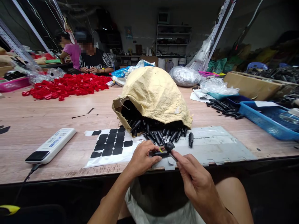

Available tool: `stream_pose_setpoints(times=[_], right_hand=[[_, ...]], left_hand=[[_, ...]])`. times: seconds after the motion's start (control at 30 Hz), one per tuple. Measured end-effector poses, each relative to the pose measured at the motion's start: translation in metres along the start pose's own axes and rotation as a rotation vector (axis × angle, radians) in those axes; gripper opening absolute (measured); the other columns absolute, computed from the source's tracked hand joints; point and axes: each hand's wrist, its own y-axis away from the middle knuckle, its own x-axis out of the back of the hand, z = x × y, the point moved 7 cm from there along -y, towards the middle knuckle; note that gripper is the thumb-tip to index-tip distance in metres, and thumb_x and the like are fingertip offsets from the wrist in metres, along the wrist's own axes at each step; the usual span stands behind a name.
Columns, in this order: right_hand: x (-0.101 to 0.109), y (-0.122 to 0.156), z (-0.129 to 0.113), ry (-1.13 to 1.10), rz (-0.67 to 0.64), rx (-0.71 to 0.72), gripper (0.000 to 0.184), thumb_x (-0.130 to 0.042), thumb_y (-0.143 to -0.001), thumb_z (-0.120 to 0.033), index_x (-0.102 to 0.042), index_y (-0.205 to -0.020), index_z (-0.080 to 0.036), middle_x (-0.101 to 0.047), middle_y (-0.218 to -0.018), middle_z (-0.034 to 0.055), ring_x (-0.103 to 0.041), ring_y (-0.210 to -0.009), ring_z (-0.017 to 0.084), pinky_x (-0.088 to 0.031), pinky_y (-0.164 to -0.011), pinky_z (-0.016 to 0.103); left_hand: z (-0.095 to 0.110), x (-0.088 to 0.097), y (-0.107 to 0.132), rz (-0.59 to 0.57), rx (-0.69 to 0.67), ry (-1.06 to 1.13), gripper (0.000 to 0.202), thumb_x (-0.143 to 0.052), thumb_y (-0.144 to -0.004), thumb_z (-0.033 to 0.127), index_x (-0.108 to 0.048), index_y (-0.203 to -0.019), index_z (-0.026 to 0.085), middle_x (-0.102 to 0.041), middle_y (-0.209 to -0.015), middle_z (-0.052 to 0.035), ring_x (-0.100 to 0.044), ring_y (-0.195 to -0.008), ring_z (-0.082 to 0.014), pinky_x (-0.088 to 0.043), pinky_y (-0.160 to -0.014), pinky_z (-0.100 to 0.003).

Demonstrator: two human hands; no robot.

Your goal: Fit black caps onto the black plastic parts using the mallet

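My left hand (145, 158) is closed around a black plastic tube (161, 154) lying sideways above the grey board. A small yellow-green bit shows beside its fingers. Between the fingertips of my right hand (196, 174) is a thin, dark tool, mostly hidden. At its tip a black patch (169, 146) with rounded edges touches or overlaps the tube; I cannot tell which. Just beyond both hands, several similar black tubes (160, 137) spill from the mouth of a yellow woven sack (154, 90). One tube (191, 140) stands apart on the right.
A white sheet of black square stickers (109, 144) lies left of my hands, with a white power bank (51, 145) and cable farther left. Red parts (72, 84) are heaped behind. On the right is a blue tray (268, 121). Two people sit across the table.
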Motion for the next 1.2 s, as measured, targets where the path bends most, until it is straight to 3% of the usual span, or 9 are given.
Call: stream_pose_setpoints(times=[0.2,0.37,0.5,0.6,0.7,0.77,0.87,1.0,1.2], right_hand=[[-0.019,0.005,0.004,0.152,-0.085,-0.007,0.056,-0.041,-0.1,-0.007,-0.052,-0.149,-0.031,-0.058,-0.087,0.0023,-0.061,-0.075,0.014,-0.052,-0.07,0.024],[-0.003,0.004,0.007,0.087,0.04,-0.019,0.051,-0.045,-0.101,-0.01,-0.052,-0.148,-0.03,-0.062,-0.096,0.004,-0.064,-0.084,0.013,-0.052,-0.08,0.024],[-0.007,0.007,0.01,0.106,-0.022,-0.032,0.051,-0.042,-0.102,-0.01,-0.054,-0.147,-0.031,-0.062,-0.092,0.0024,-0.063,-0.079,0.013,-0.051,-0.075,0.023],[0.008,0.004,0.019,0.105,0.038,-0.067,0.045,-0.046,-0.102,-0.016,-0.056,-0.144,-0.03,-0.067,-0.099,0.003,-0.066,-0.088,0.014,-0.051,-0.08,0.024],[0.046,-0.005,0.047,0.235,0.192,-0.161,0.036,-0.052,-0.101,-0.027,-0.065,-0.135,-0.03,-0.07,-0.107,0.004,-0.066,-0.098,0.018,-0.048,-0.087,0.03],[0.072,-0.012,0.077,0.41,0.254,-0.275,0.032,-0.055,-0.099,-0.033,-0.07,-0.128,-0.03,-0.07,-0.105,0.0041,-0.065,-0.098,0.021,-0.047,-0.084,0.033],[0.096,-0.02,0.129,0.66,0.226,-0.484,0.033,-0.055,-0.096,-0.035,-0.073,-0.124,-0.029,-0.069,-0.103,0.0062,-0.062,-0.092,0.024,-0.043,-0.074,0.036],[0.095,-0.026,0.176,0.814,0.125,-0.67,0.037,-0.049,-0.098,-0.03,-0.073,-0.125,-0.028,-0.067,-0.105,0.0101,-0.058,-0.095,0.027,-0.037,-0.073,0.039],[0.084,-0.025,0.178,0.923,0.165,-0.687,0.037,-0.047,-0.1,-0.032,-0.071,-0.128,-0.028,-0.064,-0.105,0.0109,-0.055,-0.098,0.028,-0.03,-0.072,0.038]], left_hand=[[-0.001,-0.001,0.0,0.001,0.028,0.003,0.009,-0.079,-0.077,0.019,-0.077,-0.084,0.023,-0.059,-0.082,0.0001,-0.053,-0.087,-0.0196,-0.038,-0.077,-0.03],[-0.004,-0.002,0.0,0.009,0.028,0.018,0.017,-0.08,-0.076,0.019,-0.078,-0.092,0.025,-0.063,-0.087,0.0,-0.055,-0.092,-0.0204,-0.039,-0.082,-0.031],[-0.005,-0.002,-0.001,0.022,0.03,-0.003,0.016,-0.079,-0.078,0.022,-0.078,-0.093,0.025,-0.063,-0.086,-0.0004,-0.055,-0.089,-0.0203,-0.04,-0.08,-0.032],[-0.003,-0.001,-0.001,0.016,0.029,-0.009,0.015,-0.077,-0.078,0.021,-0.077,-0.093,0.024,-0.063,-0.086,-0.0004,-0.055,-0.089,-0.0205,-0.04,-0.082,-0.033],[0.001,0.0,0.0,0.01,0.025,-0.016,0.017,-0.076,-0.076,0.019,-0.075,-0.093,0.024,-0.063,-0.087,-0.0002,-0.055,-0.089,-0.0204,-0.04,-0.083,-0.033],[0.002,0.0,0.0,0.007,0.03,-0.025,0.018,-0.075,-0.075,0.018,-0.075,-0.092,0.023,-0.063,-0.087,-0.0002,-0.054,-0.088,-0.0203,-0.039,-0.081,-0.033],[0.003,0.001,0.001,0.005,0.034,-0.037,0.019,-0.074,-0.072,0.017,-0.073,-0.091,0.022,-0.062,-0.086,-0.0004,-0.053,-0.086,-0.0205,-0.039,-0.079,-0.033],[0.004,0.002,0.001,-0.007,0.022,-0.037,0.019,-0.073,-0.072,0.018,-0.073,-0.09,0.022,-0.062,-0.086,-0.0005,-0.053,-0.087,-0.0209,-0.039,-0.079,-0.033],[0.006,0.001,0.002,-0.038,0.002,-0.039,0.014,-0.075,-0.078,0.024,-0.074,-0.092,0.024,-0.064,-0.088,-0.0012,-0.053,-0.092,-0.0227,-0.038,-0.084,-0.035]])
